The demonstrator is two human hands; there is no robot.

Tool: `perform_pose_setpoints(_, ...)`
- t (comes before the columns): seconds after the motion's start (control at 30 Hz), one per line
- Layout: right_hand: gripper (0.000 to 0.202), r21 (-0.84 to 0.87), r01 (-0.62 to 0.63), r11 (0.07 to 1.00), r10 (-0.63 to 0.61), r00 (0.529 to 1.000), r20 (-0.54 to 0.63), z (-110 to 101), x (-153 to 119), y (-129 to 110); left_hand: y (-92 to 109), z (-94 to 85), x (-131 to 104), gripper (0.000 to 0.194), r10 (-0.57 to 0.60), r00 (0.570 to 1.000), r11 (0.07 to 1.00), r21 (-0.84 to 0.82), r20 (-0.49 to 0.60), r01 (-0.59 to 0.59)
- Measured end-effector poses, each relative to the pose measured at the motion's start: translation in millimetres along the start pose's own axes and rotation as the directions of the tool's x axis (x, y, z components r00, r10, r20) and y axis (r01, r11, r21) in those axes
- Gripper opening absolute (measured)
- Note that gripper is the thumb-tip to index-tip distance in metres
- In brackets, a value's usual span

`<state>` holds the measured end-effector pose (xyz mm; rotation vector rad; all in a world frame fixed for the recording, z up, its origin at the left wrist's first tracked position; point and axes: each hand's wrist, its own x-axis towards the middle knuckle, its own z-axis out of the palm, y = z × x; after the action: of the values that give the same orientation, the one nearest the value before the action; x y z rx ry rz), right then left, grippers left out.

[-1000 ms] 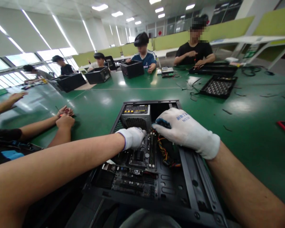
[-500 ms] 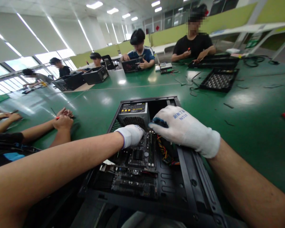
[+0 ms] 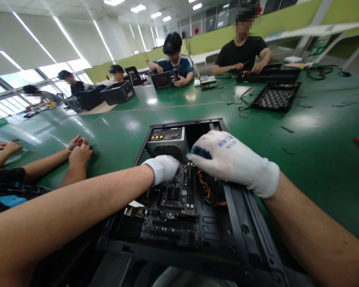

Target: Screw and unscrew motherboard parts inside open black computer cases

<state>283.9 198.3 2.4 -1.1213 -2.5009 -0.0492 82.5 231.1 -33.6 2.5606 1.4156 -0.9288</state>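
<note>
One fiddly step at the far edge of the board (image 3: 178, 199) in the case (image 3: 235, 223) seems to occupy my left hand (image 3: 163, 168) at the board's eleven o'clock and right hand (image 3: 225, 158) at its one, though I cannot tell what either grasps, and the next move likely calls for gentle, coordinated pressure.

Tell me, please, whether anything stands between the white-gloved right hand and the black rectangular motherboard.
Nothing visible: the right hand is near the far edge of the motherboard, beside the grey, boxy metal power supply.
</note>
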Motion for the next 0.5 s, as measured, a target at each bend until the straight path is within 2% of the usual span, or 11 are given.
perform_pose_setpoints(0.5,0.044,-0.017,0.002,1.000,-0.001,1.000,0.001,-0.2,-0.9,-0.1,-0.5,1.7,-0.3,0.032,0.008,1.000,1.000,0.015,-0.013,-0.008)
